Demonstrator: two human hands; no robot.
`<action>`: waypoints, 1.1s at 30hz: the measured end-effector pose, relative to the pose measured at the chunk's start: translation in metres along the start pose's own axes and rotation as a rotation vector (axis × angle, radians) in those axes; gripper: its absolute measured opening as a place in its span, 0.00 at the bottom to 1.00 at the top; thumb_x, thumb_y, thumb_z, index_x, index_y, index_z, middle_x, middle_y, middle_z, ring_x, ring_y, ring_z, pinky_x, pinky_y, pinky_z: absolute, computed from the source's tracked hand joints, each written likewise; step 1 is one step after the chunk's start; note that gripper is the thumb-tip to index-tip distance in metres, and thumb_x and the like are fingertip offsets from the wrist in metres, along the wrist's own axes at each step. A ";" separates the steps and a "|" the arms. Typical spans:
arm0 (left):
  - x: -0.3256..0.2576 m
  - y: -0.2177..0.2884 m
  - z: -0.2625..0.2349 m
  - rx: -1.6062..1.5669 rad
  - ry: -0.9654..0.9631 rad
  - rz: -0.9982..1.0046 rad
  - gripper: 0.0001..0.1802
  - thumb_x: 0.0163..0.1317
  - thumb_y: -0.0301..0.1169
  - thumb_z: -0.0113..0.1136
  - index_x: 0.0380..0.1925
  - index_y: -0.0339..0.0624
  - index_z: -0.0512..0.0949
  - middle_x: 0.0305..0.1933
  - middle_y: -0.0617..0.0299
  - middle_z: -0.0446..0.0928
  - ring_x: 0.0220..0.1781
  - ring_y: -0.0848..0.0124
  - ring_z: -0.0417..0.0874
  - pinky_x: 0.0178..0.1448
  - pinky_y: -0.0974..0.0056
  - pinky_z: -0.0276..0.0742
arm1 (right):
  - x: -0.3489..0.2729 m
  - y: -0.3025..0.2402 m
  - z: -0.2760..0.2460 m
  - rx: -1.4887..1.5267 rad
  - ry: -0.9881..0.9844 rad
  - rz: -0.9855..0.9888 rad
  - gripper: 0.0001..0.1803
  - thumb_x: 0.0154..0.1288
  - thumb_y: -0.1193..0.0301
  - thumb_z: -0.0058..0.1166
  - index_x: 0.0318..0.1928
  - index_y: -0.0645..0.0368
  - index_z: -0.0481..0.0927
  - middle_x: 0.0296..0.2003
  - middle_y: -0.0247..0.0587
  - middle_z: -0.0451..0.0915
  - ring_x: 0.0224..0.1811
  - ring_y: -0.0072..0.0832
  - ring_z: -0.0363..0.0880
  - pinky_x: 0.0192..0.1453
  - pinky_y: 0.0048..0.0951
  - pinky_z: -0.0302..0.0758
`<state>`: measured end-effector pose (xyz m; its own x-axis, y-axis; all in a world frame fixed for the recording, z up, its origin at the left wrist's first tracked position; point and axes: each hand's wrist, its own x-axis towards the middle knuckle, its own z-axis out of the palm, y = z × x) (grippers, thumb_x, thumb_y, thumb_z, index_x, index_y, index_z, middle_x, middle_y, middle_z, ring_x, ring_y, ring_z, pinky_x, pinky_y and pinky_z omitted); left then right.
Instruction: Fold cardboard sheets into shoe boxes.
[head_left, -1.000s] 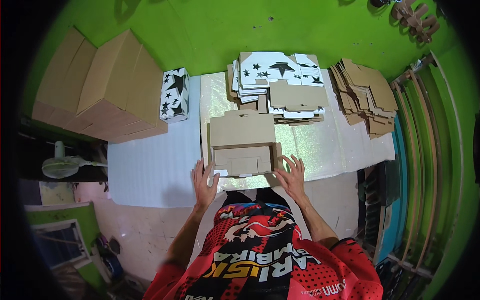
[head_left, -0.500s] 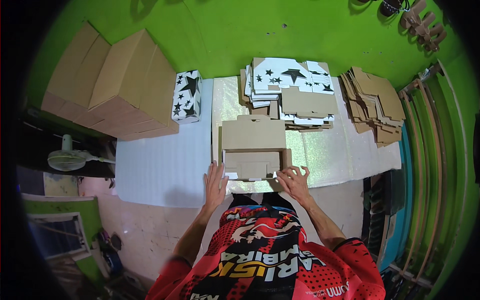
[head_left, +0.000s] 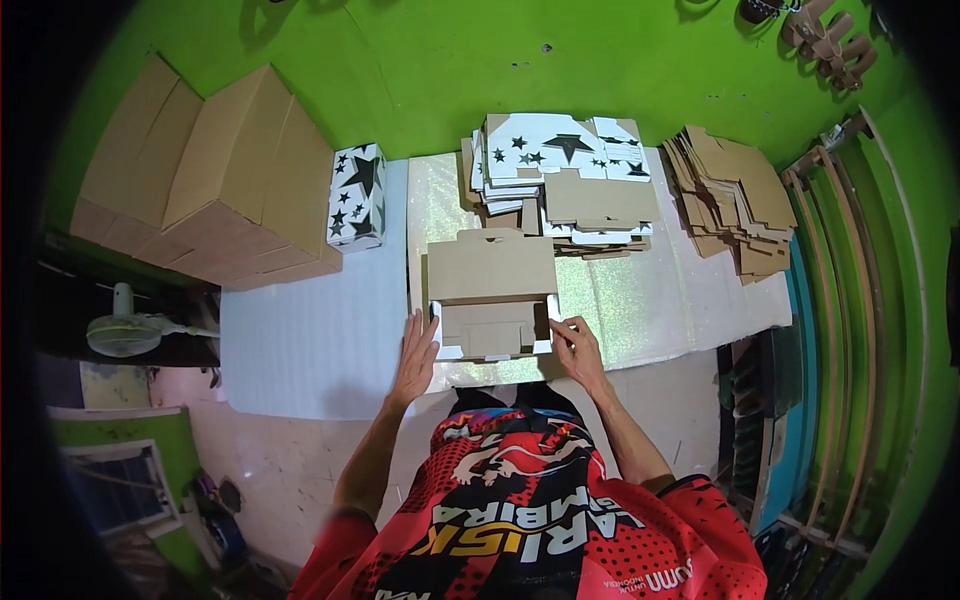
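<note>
A flat brown cardboard box blank (head_left: 492,295) lies on the glittery sheet (head_left: 640,305) just in front of me, its near flaps folded up and showing white edges. My left hand (head_left: 416,355) presses flat against the blank's near left corner, fingers spread. My right hand (head_left: 576,343) touches the near right corner, with fingertips on the folded flap. Behind the blank sits a stack of flat white blanks with black stars (head_left: 555,160).
A finished star-printed box (head_left: 357,195) stands upright to the left. Large brown cartons (head_left: 215,175) sit at the far left. A pile of brown cardboard pieces (head_left: 730,195) lies at the right. A white sheet (head_left: 310,340) covers the left of the surface. A fan (head_left: 125,330) stands lower left.
Both hands stay at the blank's near corners. The near flaps now stand folded further in, and my hands have drawn slightly closer to my body.
</note>
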<state>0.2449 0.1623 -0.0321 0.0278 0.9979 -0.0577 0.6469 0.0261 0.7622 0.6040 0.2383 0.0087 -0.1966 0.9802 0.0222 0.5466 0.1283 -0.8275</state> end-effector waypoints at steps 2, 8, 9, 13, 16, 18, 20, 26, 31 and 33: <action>-0.001 -0.006 -0.003 0.035 -0.022 -0.016 0.32 0.85 0.46 0.41 0.84 0.57 0.57 0.91 0.54 0.40 0.91 0.52 0.36 0.86 0.32 0.36 | 0.001 0.009 -0.003 0.017 -0.017 -0.073 0.16 0.75 0.70 0.61 0.60 0.57 0.88 0.42 0.44 0.78 0.35 0.31 0.81 0.34 0.29 0.78; -0.001 0.004 -0.009 0.181 -0.146 -0.142 0.33 0.83 0.48 0.44 0.84 0.57 0.57 0.90 0.51 0.40 0.91 0.51 0.38 0.87 0.36 0.38 | -0.009 0.023 -0.012 -0.041 -0.064 0.036 0.18 0.75 0.61 0.65 0.60 0.50 0.89 0.43 0.42 0.79 0.35 0.31 0.81 0.39 0.33 0.78; 0.001 0.007 -0.009 0.165 -0.139 -0.146 0.32 0.83 0.47 0.47 0.83 0.55 0.60 0.90 0.50 0.40 0.91 0.51 0.39 0.87 0.37 0.38 | -0.012 0.026 -0.011 0.005 -0.040 0.037 0.18 0.74 0.60 0.65 0.59 0.50 0.89 0.44 0.43 0.80 0.42 0.33 0.82 0.45 0.34 0.79; 0.011 -0.005 -0.012 -0.109 0.135 -0.007 0.29 0.79 0.39 0.55 0.77 0.51 0.70 0.89 0.48 0.46 0.90 0.52 0.42 0.88 0.45 0.40 | 0.018 0.038 -0.006 0.138 0.093 0.025 0.18 0.74 0.63 0.62 0.60 0.54 0.88 0.47 0.44 0.81 0.50 0.35 0.80 0.56 0.33 0.76; 0.042 -0.018 -0.018 -0.283 0.196 -0.102 0.33 0.73 0.32 0.62 0.77 0.51 0.70 0.89 0.50 0.50 0.91 0.54 0.42 0.89 0.50 0.41 | 0.057 0.035 -0.004 0.222 0.055 0.188 0.20 0.73 0.67 0.60 0.63 0.55 0.86 0.51 0.43 0.80 0.50 0.32 0.80 0.57 0.30 0.75; 0.065 -0.015 -0.025 -0.437 0.059 -0.315 0.35 0.70 0.32 0.64 0.78 0.51 0.69 0.89 0.52 0.51 0.91 0.56 0.40 0.89 0.52 0.37 | 0.077 0.040 -0.005 0.261 -0.020 0.229 0.21 0.72 0.68 0.62 0.63 0.57 0.86 0.52 0.42 0.81 0.50 0.30 0.80 0.59 0.29 0.75; 0.076 -0.016 -0.029 -0.535 0.030 -0.364 0.36 0.69 0.32 0.65 0.77 0.48 0.71 0.88 0.54 0.52 0.91 0.58 0.38 0.90 0.53 0.35 | 0.089 0.044 -0.005 0.271 -0.081 0.248 0.22 0.71 0.69 0.62 0.64 0.57 0.85 0.52 0.42 0.81 0.50 0.30 0.80 0.59 0.29 0.75; 0.083 -0.017 -0.036 -0.549 0.004 -0.348 0.29 0.64 0.29 0.70 0.68 0.51 0.81 0.86 0.53 0.57 0.90 0.57 0.49 0.88 0.54 0.48 | 0.092 0.046 -0.004 0.378 -0.129 0.242 0.22 0.69 0.71 0.64 0.63 0.60 0.85 0.53 0.42 0.84 0.51 0.29 0.83 0.56 0.29 0.78; 0.079 -0.020 -0.037 -0.564 0.044 -0.318 0.26 0.61 0.27 0.72 0.62 0.50 0.85 0.85 0.51 0.60 0.87 0.56 0.57 0.85 0.54 0.57 | 0.088 0.044 -0.006 0.326 -0.113 0.350 0.18 0.68 0.75 0.63 0.58 0.61 0.87 0.50 0.42 0.87 0.49 0.28 0.85 0.57 0.29 0.80; 0.074 -0.021 -0.038 -0.639 0.005 -0.269 0.20 0.70 0.34 0.64 0.61 0.49 0.87 0.86 0.50 0.57 0.89 0.55 0.51 0.87 0.54 0.51 | 0.083 0.050 -0.012 0.424 -0.139 0.214 0.16 0.73 0.72 0.56 0.56 0.61 0.89 0.58 0.45 0.85 0.60 0.32 0.82 0.67 0.31 0.76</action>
<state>0.2044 0.2381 -0.0275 -0.0750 0.9521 -0.2964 0.0546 0.3007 0.9521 0.6246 0.3283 -0.0238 -0.2388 0.9448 -0.2242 0.2126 -0.1744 -0.9614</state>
